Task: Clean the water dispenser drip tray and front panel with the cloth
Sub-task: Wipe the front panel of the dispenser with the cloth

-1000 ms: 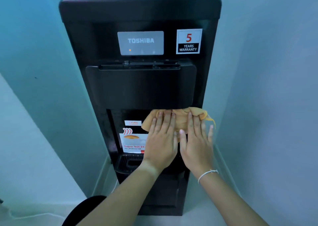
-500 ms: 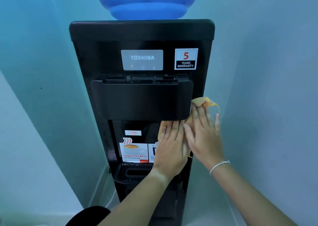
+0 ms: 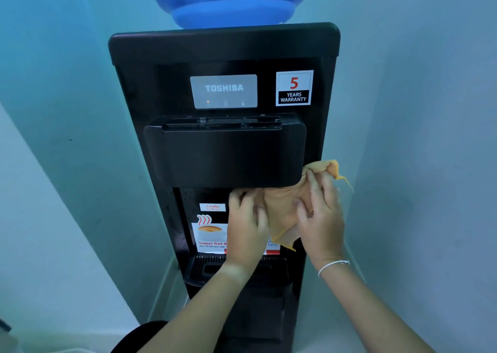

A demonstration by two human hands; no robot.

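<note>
Apparently both hands (image 3: 285, 218) bunch the cloth (image 3: 285, 204), stretched diagonally up-right.

The cloth (image 3: 285, 207) lies between the left hand (image 3: 247, 229) and the right hand (image 3: 320, 218), both pressing it against the water dispenser (image 3: 223, 48) under the lower right corner of the tap housing (image 3: 226, 156). One end of it sticks up past the right hand's fingertips, beside the housing. Below the left wrist sits the drip tray (image 3: 204, 269). Left of the left hand is a sticker (image 3: 208, 234) on the recess wall. Far above both hands stands the bottle (image 3: 228, 0).
</note>
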